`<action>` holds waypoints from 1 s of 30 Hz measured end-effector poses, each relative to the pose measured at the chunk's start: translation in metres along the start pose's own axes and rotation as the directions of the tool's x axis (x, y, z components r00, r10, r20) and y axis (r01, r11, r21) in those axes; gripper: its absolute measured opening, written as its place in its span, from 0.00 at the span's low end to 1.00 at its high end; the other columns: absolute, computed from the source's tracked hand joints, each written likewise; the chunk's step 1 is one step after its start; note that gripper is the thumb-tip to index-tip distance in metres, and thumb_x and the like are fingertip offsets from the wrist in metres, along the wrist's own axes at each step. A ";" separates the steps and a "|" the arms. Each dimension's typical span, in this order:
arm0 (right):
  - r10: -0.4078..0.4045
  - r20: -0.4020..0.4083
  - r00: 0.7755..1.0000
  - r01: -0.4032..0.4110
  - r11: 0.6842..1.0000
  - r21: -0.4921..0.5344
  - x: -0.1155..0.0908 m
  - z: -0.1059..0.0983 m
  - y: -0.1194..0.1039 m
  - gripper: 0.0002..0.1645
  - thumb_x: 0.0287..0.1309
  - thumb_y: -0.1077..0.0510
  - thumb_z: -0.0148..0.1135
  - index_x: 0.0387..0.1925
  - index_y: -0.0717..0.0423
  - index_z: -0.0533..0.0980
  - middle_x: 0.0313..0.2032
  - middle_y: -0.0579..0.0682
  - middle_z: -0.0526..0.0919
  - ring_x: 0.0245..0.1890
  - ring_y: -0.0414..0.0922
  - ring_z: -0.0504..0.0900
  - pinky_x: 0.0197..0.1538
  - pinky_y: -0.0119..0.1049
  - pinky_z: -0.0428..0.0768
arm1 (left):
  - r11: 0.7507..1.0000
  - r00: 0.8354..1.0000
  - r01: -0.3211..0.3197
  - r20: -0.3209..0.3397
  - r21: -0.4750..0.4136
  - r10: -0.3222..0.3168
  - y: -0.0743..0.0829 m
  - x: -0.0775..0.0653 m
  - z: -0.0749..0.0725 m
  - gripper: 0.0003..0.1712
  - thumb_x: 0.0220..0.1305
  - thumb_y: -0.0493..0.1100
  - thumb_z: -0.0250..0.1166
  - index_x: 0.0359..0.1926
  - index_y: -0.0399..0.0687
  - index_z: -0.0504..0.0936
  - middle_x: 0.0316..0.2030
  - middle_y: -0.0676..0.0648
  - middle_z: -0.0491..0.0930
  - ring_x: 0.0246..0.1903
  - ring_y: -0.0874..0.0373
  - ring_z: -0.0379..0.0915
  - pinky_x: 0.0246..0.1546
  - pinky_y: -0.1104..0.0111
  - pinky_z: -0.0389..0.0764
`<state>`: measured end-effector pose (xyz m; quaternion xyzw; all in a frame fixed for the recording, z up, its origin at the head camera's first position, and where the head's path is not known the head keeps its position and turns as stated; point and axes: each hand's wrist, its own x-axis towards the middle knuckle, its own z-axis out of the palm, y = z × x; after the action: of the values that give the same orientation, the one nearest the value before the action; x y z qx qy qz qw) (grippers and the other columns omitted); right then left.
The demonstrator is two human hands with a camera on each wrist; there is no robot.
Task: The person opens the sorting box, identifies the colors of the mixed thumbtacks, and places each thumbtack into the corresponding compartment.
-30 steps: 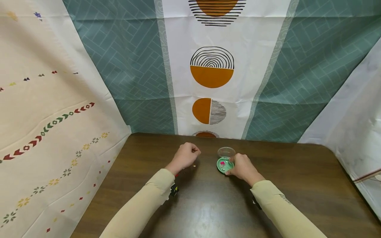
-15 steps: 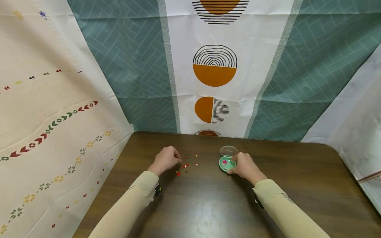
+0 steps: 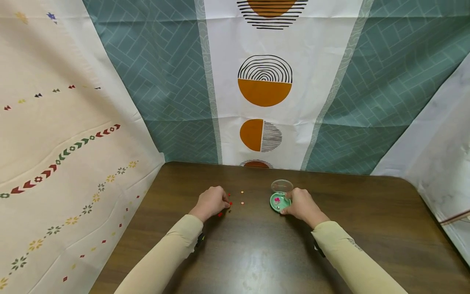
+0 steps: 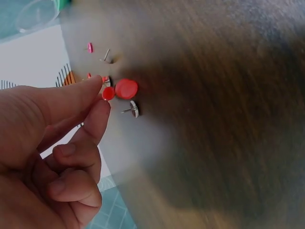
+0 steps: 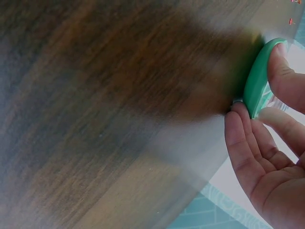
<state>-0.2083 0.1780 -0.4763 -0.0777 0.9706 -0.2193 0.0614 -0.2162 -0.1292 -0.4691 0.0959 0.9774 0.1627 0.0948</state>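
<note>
My left hand is low over a scatter of small thumbtacks on the table. In the left wrist view, its thumb and index finger pinch a small red thumbtack, while the other fingers curl in. Right beside it is a larger red disc-headed tack; a metal thumbtack lies close by, its point showing. My right hand grips the edge of a round green case, thumb on the rim and fingers at its side. Pink and clear pieces lie inside the case, and its clear lid is raised behind.
Two small pale orange tacks lie between the left hand and the case. The brown wooden table runs back to a hanging patterned curtain. A cream cloth hangs along the left side.
My left hand first moved left, away from the case, then came slightly right and down onto the red tacks. My right hand stays on the green case.
</note>
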 end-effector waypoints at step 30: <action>0.002 -0.009 1.000 -0.002 1.000 0.003 0.003 0.004 0.005 0.35 0.28 0.47 0.79 0.42 0.61 0.81 0.45 0.56 0.84 0.43 0.49 0.80 0.46 0.46 0.77 | 0.999 0.999 0.009 -0.035 0.040 -0.007 -0.003 0.001 0.010 0.15 0.50 0.50 0.67 0.11 0.60 0.76 0.14 0.60 0.75 0.16 0.63 0.69 0.17 0.67 0.67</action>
<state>-0.2113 0.1797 -0.4825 -0.0758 0.9706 -0.2212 0.0576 -0.2154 -0.1284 -0.4795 0.0910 0.9824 0.1443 0.0763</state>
